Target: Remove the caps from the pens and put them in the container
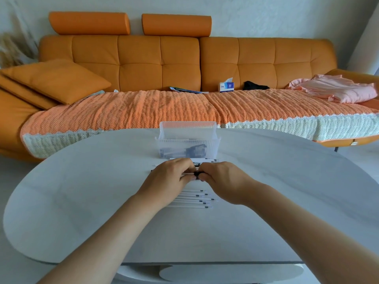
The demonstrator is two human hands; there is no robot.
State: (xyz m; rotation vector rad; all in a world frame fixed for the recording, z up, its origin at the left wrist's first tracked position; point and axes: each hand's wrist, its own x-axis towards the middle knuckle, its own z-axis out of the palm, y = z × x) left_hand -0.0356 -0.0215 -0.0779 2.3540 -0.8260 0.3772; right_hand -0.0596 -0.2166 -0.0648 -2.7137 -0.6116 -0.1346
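— Closest to the near edge of the table (82, 201), what lies there?
— Under the wrists, a row of uncapped pens (190, 198): thin white barrels side by side, small dark tips pointing right.
— And the hands?
— Just beyond that row. The left hand (170, 181) curls its fingers round a white pen (187, 173), and the right hand (223, 181) pinches the black cap (197, 174) at its end. The two hands nearly meet. Whether the cap has come free, I cannot tell.
— Anything past the knuckles?
— A few more pens (205, 160) lie flat there, mostly hidden by the hands.
— Where is the container (187, 140)?
— Right behind those, standing on the table: clear ribbed plastic, with dark caps (192, 151) lying in its bottom.
— Farther back?
— An orange sofa (143, 62) carrying a tissue box (226, 86) and a crumpled pink cloth (336, 88).
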